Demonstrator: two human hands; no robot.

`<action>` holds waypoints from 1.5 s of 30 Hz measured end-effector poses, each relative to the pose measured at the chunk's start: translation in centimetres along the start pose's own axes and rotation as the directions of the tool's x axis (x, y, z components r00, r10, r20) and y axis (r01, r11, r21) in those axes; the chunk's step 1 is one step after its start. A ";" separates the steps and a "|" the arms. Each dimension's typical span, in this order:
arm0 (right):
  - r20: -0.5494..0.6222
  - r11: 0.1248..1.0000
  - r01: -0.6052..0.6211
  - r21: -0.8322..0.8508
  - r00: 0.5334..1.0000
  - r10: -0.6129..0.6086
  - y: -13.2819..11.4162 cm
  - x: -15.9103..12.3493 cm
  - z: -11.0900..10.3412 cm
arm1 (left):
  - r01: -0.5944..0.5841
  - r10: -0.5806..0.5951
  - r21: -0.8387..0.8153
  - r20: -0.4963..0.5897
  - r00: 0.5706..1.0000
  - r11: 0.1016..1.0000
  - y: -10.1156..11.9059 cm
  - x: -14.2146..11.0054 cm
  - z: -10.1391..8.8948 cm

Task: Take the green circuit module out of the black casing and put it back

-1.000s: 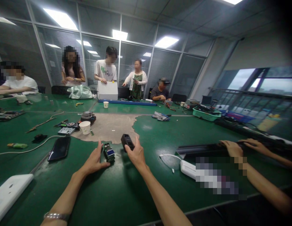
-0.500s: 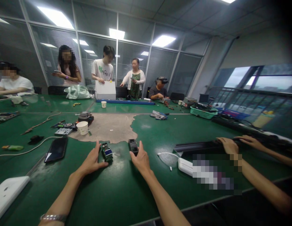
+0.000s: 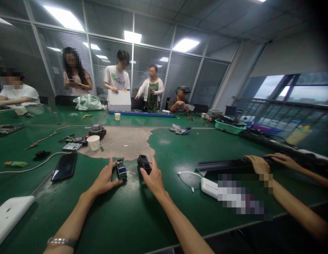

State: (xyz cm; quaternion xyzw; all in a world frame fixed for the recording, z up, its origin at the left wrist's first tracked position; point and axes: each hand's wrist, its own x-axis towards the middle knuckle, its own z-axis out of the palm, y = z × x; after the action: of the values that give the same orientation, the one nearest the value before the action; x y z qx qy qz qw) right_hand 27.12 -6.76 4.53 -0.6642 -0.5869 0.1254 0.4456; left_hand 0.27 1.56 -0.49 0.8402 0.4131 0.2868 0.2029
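Note:
Between the thumb and fingers of my left hand (image 3: pixel 105 178) is a small circuit board module (image 3: pixel 122 170) with a blue part near its lower end. My thumb lies at its lower edge and the fingertips at its upper left. My right hand (image 3: pixel 154 178) grips a black plastic housing (image 3: pixel 144 163) with openings in its top. It is tilted, and my fingers hide its right side. The two pieces are apart, with a strip of the green table (image 3: pixel 133 197) showing between them.
Left of my hands lie a black phone (image 3: pixel 65 166), a paper cup (image 3: pixel 93 143) and a white device (image 3: pixel 12 218). At right, a white power strip (image 3: pixel 208 187) lies before a co-worker's hands (image 3: pixel 259 164) on a long black part (image 3: pixel 222 166). People stand and sit across the table.
My right hand has moved left with the black housing, bringing it closer to the circuit board module. The module has turned slightly more upright in my left hand.

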 end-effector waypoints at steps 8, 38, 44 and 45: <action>0.090 0.993 0.082 0.090 0.992 -0.090 -6.4 0.2 2.6 | -0.018 0.018 0.003 -0.023 1.000 1.000 -0.7 0.0 0.5; 0.206 0.969 0.192 -0.155 0.966 -0.158 -6.8 -1.7 7.1 | 0.025 -0.028 -0.267 -0.009 1.000 0.963 -2.0 0.0 0.2; 0.072 0.967 0.252 -0.020 0.966 -0.250 -5.3 -1.6 8.5 | 0.098 -0.106 -0.315 -0.008 0.994 0.944 -2.0 0.3 0.3; 0.070 0.966 0.256 -0.016 0.964 -0.255 -5.1 -1.6 8.6 | 0.102 -0.110 -0.308 -0.011 0.994 0.946 -2.0 0.4 0.4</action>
State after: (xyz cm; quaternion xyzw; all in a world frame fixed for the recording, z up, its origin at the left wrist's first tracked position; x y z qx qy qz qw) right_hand 17.29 -4.81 2.84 -0.5839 -0.6840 0.0820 0.4296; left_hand -0.45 2.99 -1.83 0.7709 0.4109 0.3480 0.3403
